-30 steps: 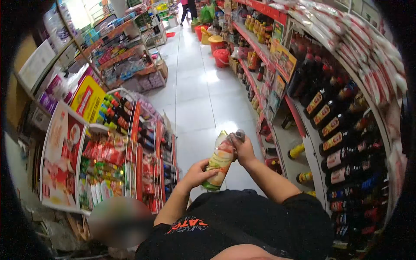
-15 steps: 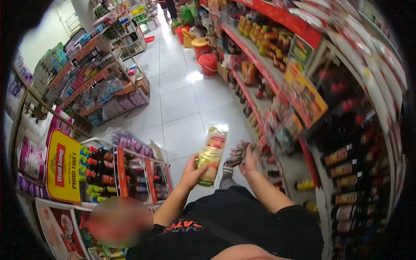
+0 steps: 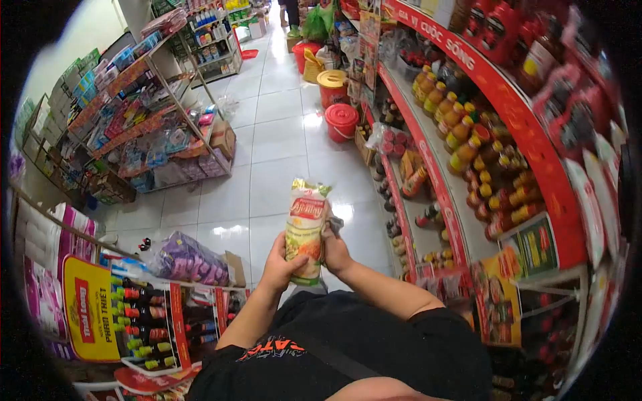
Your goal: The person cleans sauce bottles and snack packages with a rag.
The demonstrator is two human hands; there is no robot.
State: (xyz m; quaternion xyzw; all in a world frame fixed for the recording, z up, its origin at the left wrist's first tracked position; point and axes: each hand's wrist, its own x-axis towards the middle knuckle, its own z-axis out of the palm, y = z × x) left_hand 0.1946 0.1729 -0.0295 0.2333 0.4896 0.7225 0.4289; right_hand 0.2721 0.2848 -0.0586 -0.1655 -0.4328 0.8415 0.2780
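A tall plastic packet (image 3: pixel 306 230), white, yellow and green with a red label, stands upright in front of my body at the middle of the view. My left hand (image 3: pixel 282 264) grips its lower left side, with the thumb across the front. On the packet's right side is my right hand (image 3: pixel 334 248), curled around a grey cloth (image 3: pixel 332 226) that presses against the packet. Part of the cloth and some right fingers are hidden behind the packet.
Shelves of sauce bottles (image 3: pixel 461 134) line the right. A bottle rack (image 3: pixel 144 321) stands at lower left, beside a purple pack (image 3: pixel 190 259). Farther off are a goods shelf (image 3: pixel 147 113), a red lidded bucket (image 3: pixel 341 122) and a person's legs (image 3: pixel 292 15).
My right hand has come left with the cloth, up to the packet. The packet is now more upright and faces me. The view has shifted, showing more of the right shelves.
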